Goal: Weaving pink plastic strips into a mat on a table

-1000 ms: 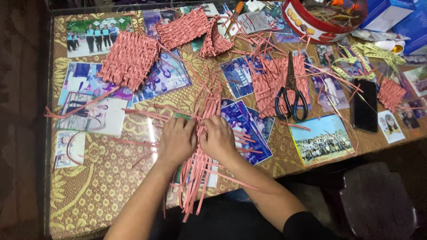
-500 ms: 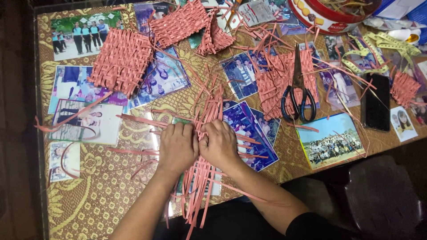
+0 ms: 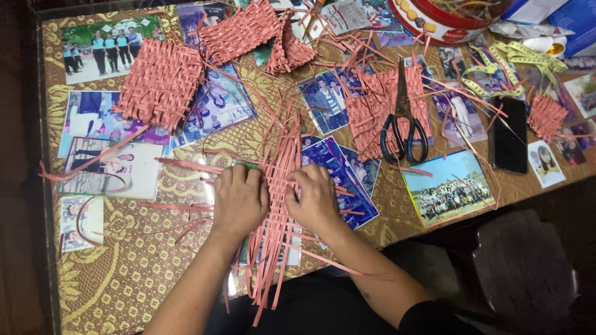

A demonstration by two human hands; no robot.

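Hardly moved since a moment ago: both hands still pressing down on the pink paper strips (image 3: 279,186), same spot on the table.

Left hand (image 3: 239,201) flat on the left side of the strips, fingers bent and pushing down, not wrapped around anything. Right hand (image 3: 313,198) just beside it on the right side, fingers curled onto the strips, pinning them down. Strips bunched between the two hands, near the front edge of the table (image 3: 112,279), long ends fanning out up and down. Finished woven pink mat (image 3: 161,84) well apart, up at the back left. Black scissors (image 3: 403,127) lying on another woven piece to the right. Black phone (image 3: 509,133) further right. Photos (image 3: 450,189) spread flat under the glass.
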